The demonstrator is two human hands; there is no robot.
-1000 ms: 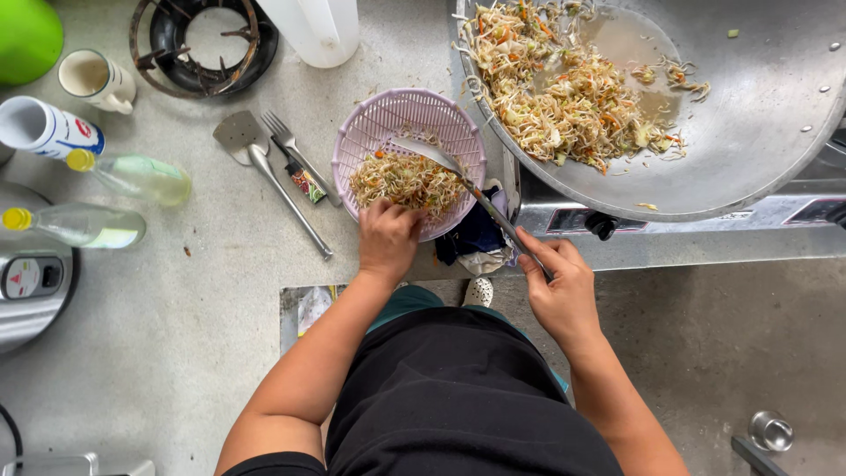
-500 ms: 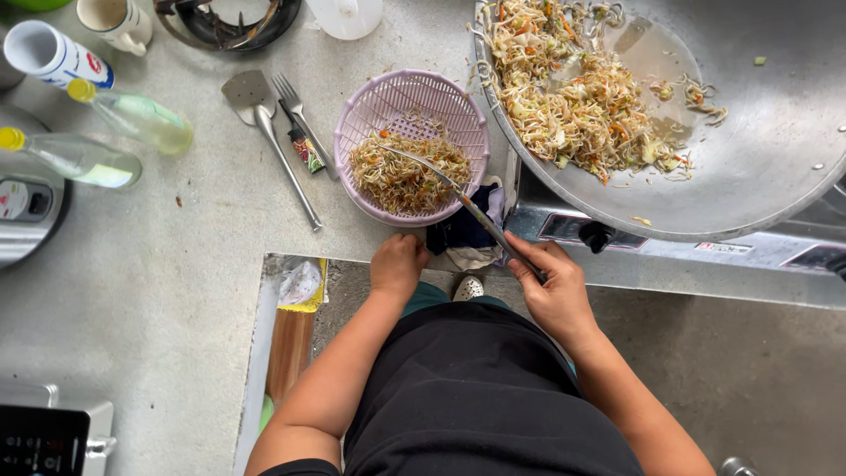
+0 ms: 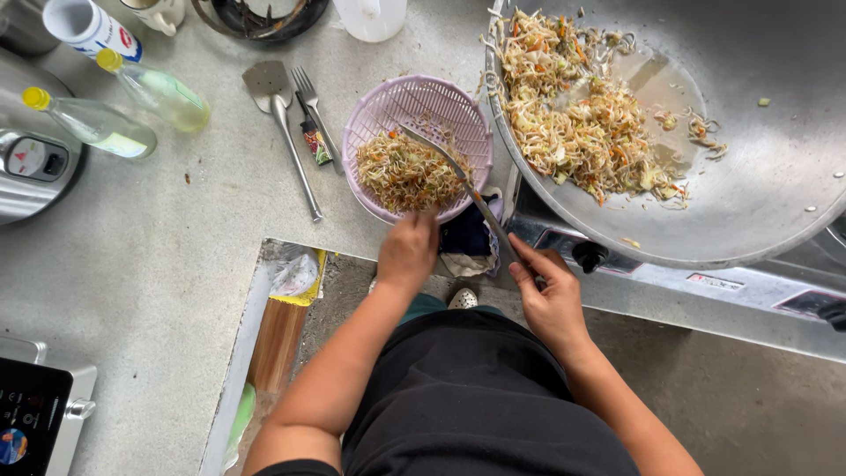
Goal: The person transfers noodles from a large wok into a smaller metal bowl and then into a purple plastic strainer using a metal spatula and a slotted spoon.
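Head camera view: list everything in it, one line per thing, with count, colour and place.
basket: one, lilac plastic, counter centre, part full of noodles
wok: one, grey metal, on the stove at right, fried noodles inside
long spatula: one, metal, blade in the basket
flat turner: one, metal, on the counter left of the basket
fork: one, metal, beside the turner
bottles: two, clear with yellow caps, lying at left
can: one, white, top left
cloth: one, dark, below the basket
left hand: at the basket's near rim
right hand: grip shut on the spatula handle
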